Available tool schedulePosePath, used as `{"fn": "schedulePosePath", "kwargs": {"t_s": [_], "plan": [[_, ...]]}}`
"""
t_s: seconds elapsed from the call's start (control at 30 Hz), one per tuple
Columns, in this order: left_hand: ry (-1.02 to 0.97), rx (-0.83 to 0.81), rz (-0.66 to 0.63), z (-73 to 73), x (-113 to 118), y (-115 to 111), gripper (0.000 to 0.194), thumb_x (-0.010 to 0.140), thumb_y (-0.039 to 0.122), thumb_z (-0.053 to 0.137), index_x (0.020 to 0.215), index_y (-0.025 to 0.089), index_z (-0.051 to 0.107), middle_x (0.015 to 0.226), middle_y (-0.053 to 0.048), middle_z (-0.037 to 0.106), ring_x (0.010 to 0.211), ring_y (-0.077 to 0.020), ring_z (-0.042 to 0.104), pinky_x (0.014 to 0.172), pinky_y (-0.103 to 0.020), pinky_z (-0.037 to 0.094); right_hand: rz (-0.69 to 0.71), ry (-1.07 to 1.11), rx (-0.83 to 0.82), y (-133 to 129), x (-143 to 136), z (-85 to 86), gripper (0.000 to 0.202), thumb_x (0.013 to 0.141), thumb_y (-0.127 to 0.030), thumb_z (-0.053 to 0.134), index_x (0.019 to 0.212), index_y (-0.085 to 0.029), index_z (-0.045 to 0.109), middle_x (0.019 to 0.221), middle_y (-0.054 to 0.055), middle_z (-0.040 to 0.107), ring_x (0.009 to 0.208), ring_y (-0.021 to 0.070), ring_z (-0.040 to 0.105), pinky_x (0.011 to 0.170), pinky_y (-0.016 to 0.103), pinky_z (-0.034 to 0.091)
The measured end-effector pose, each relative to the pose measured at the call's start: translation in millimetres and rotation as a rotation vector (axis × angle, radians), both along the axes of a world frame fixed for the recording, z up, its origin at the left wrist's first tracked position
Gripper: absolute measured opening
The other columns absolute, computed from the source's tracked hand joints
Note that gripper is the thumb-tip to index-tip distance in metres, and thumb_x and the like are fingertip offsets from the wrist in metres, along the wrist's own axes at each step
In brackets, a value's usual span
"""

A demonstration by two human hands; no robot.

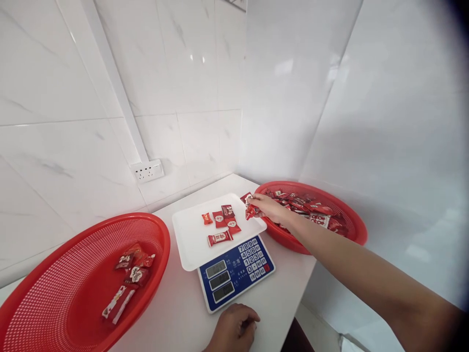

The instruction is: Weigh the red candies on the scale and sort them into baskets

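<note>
My right hand (267, 206) is closed on red-wrapped candies (251, 211) above the right edge of the white scale tray (190, 252). Several wrapped candies lie on that tray: a small orange one (207, 218), square red ones (232, 225) and a longer red bar (220, 237). Below it the blue scale panel (236, 269) shows three displays and a keypad. Near the scale's front edge, my left hand (234, 326) rests by the table with its fingers curled in, and nothing shows in them.
At the right, a red basket (357, 227) holds many red-wrapped candies, partly behind my right forearm. Another red mesh basket (40, 278) stands at the left with several packets (136, 276) inside. Tiled walls meet behind the white table (176, 313); a socket (148, 171) is on the wall.
</note>
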State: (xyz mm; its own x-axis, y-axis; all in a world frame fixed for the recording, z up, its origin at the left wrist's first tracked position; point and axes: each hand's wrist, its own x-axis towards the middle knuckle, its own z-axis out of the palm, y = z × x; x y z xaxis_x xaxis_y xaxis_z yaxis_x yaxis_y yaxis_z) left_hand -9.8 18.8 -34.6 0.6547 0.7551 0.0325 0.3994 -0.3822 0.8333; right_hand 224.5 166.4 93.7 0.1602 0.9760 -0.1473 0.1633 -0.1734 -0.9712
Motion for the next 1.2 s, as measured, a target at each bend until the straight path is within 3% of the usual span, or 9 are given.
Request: {"fn": "schedulePosePath", "kwargs": {"t_s": [0.13, 0.33, 0.5, 0.73, 0.9, 1.07, 1.13, 1.2], "plan": [[-0.019, 0.010, -0.006, 0.0, -0.3, 0.2, 0.026, 0.070, 0.008, 0.049, 0.086, 0.017, 0.068, 0.080, -0.006, 0.068, 0.075, -0.0170, 0.062, 0.066, -0.024, 0.047, -0.012, 0.041, 0.019, -7.0, 7.3, 2.4, 0.011, 0.079, -0.029, 0.058, 0.085, -0.020, 0.058, 0.085, 0.005, 0.064, 0.070, 0.0135, 0.061, 0.049, 0.018, 0.050], [-0.015, -0.015, -0.012, 2.2, -0.2, 0.3, 0.025, 0.072, 0.009, 0.048, 0.086, 0.017, 0.067, 0.081, -0.007, 0.067, 0.076, -0.0171, 0.062, 0.067, -0.024, 0.047, -0.096, 0.068, 0.066, -23.5, 31.7, 19.1, 0.010, 0.080, -0.027, 0.057, 0.088, -0.021, 0.058, 0.097, 0.004, 0.062, 0.071, 0.0118, 0.060, 0.053, 0.018, 0.052], [-0.037, 0.025, -0.022, -4.3, 0.0, 0.9, 0.023, 0.073, 0.010, 0.047, 0.084, 0.018, 0.065, 0.078, -0.005, 0.066, 0.073, -0.0164, 0.061, 0.065, -0.023, 0.047, -0.157, 0.013, 0.091, -37.9, 60.0, 26.0, 0.009, 0.078, -0.023, 0.058, 0.087, -0.022, 0.059, 0.104, 0.001, 0.060, 0.088, 0.0141, 0.058, 0.063, 0.022, 0.054], [-0.029, -0.003, -0.087, -6.5, -1.1, 5.1, 0.021, 0.077, 0.013, 0.046, 0.087, 0.019, 0.063, 0.083, -0.005, 0.066, 0.077, -0.0161, 0.061, 0.070, -0.023, 0.047, -0.281, -0.157, 0.023, -61.3, 89.6, 26.9, 0.015, 0.070, -0.019, 0.065, 0.084, -0.019, 0.063, 0.102, 0.005, 0.062, 0.088, 0.0174, 0.058, 0.062, 0.022, 0.052], [-0.038, 0.003, -0.069, -0.8, -1.7, 2.5, 0.020, 0.077, 0.014, 0.046, 0.086, 0.020, 0.064, 0.082, -0.004, 0.065, 0.074, -0.0159, 0.061, 0.066, -0.022, 0.047, -0.334, -0.189, 0.049, -67.1, 100.9, 17.9, 0.016, 0.077, -0.028, 0.058, 0.090, -0.019, 0.063, 0.105, 0.006, 0.060, 0.085, 0.0174, 0.057, 0.055, 0.021, 0.051], [-0.027, -0.027, -0.019, 5.1, -1.0, -2.4, 0.022, 0.076, 0.013, 0.046, 0.086, 0.019, 0.065, 0.081, -0.004, 0.064, 0.074, -0.0155, 0.060, 0.064, -0.022, 0.046, -0.268, -0.067, 0.070, -62.6, 94.6, 15.8, 0.014, 0.080, -0.031, 0.055, 0.081, -0.019, 0.063, 0.104, 0.006, 0.061, 0.089, 0.0155, 0.058, 0.068, 0.022, 0.054], [-0.028, -0.051, -0.004, 6.2, -1.2, -3.8, 0.021, 0.076, 0.014, 0.047, 0.085, 0.019, 0.065, 0.081, -0.004, 0.064, 0.074, -0.0153, 0.059, 0.063, -0.022, 0.045, -0.167, -0.001, 0.059, -66.8, 79.6, 20.7, 0.013, 0.073, -0.025, 0.064, 0.086, -0.020, 0.063, 0.095, 0.004, 0.064, 0.088, 0.0154, 0.060, 0.074, 0.023, 0.052], [-0.050, -0.113, 0.020, 6.7, -2.4, -5.1, 0.020, 0.078, 0.018, 0.048, 0.088, 0.020, 0.064, 0.083, -0.004, 0.064, 0.075, -0.0152, 0.059, 0.062, -0.021, 0.044, -0.028, -0.012, 0.033, -78.5, 55.8, 24.9, 0.027, 0.069, -0.023, 0.068, 0.095, -0.022, 0.062, 0.087, 0.003, 0.066, 0.084, 0.0162, 0.061, 0.076, 0.026, 0.051]]}}
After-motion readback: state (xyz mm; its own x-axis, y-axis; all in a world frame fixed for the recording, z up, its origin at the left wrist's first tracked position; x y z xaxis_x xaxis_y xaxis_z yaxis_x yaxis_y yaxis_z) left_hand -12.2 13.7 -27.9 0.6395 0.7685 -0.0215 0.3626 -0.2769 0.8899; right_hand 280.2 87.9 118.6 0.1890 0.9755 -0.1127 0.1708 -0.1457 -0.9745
